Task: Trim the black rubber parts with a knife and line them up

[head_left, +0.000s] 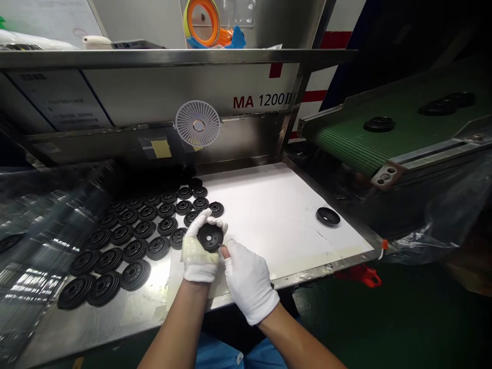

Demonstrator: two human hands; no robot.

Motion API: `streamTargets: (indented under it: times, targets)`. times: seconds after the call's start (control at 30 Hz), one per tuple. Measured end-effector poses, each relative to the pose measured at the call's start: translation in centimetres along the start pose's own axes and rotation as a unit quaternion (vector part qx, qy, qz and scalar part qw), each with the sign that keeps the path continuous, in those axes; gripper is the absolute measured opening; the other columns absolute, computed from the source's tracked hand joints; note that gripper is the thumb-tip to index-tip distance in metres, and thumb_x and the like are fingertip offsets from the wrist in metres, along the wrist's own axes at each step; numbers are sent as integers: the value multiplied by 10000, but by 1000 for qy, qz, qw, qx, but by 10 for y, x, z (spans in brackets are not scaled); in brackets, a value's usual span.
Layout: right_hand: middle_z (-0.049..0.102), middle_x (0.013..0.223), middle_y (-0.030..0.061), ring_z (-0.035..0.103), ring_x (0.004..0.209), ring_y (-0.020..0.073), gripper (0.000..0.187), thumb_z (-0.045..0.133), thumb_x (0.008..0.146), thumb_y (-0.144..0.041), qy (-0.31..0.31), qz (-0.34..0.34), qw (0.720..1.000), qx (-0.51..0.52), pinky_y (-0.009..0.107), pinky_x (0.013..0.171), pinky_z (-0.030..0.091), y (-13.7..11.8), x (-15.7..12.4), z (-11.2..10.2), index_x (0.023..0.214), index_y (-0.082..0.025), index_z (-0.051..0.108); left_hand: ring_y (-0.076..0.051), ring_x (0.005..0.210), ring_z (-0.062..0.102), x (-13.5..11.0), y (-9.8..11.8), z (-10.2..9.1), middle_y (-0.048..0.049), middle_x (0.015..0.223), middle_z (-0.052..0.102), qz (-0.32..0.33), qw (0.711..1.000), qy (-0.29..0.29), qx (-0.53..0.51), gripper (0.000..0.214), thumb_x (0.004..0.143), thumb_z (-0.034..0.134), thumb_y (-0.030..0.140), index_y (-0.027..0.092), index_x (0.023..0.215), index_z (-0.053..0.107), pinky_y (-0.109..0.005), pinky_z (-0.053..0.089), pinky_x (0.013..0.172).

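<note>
In a white glove with a yellowish patch over the palm, my left hand (202, 251) holds a black round plastic part (210, 237). The part's hollow side faces up and shows a small hole in its middle. My right hand (248, 277), also gloved in white, is closed at the part's lower right rim. A thin tip shows by its bare thumb end, but what the fingers pinch is too small to make out. To the left, rows of similar black ridged discs (134, 249) lie on the table. Another black part (328, 216) rests, hollow side up, on the white sheet at right.
A white sheet (261, 205) covers part of the metal table. Clear plastic trays (46, 256) stand at left. A round fan (198, 123) is at the back below a metal shelf (154, 59) with tape rolls. At right, a green conveyor (357, 143) carries several black parts.
</note>
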State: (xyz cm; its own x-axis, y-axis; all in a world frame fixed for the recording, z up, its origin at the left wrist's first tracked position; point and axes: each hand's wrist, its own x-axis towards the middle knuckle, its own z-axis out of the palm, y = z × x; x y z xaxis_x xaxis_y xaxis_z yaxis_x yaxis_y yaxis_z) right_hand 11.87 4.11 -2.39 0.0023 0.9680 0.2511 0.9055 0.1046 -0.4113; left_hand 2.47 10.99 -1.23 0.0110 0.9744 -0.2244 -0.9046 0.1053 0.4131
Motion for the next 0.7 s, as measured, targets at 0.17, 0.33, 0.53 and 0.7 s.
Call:
streamTargets:
  times: [0.17, 0.33, 0.53, 0.7]
  targets:
    - [641, 738, -26, 561, 631, 138, 185, 411, 935, -285, -8, -6, 1000, 16, 276, 556, 239, -8, -3, 0, 812, -237, 541, -91, 684, 574, 2, -7, 0, 16, 693, 563, 37, 999, 7, -20, 118, 768, 597, 139, 166, 882, 611, -316, 502, 804]
    - [641, 755, -16, 574, 673, 141, 211, 392, 951, -284, -1, -14, 1000, 18, 275, 590, 264, 0, -2, -4, 818, -227, 545, -244, 856, 612, -6, -2, -5, -112, 870, 625, -50, 997, -35, 42, 298, 750, 563, 217, 120, 1026, 617, -454, 520, 758]
    - [646, 766, -4, 581, 698, 151, 212, 377, 961, -304, 3, 11, 1000, 11, 275, 596, 257, 2, -3, 0, 874, -227, 555, -140, 657, 563, -4, -3, -3, -29, 694, 563, -16, 1000, -10, 18, 173, 739, 589, 159, 124, 905, 625, -343, 517, 686]
    - [643, 748, -8, 562, 651, 138, 213, 402, 945, -291, -13, -6, 1000, 20, 271, 573, 249, -6, -6, 3, 816, -219, 555, -115, 700, 574, -2, -7, -3, 5, 700, 569, 18, 1000, 9, 6, 163, 737, 617, 143, 159, 899, 615, -333, 502, 797]
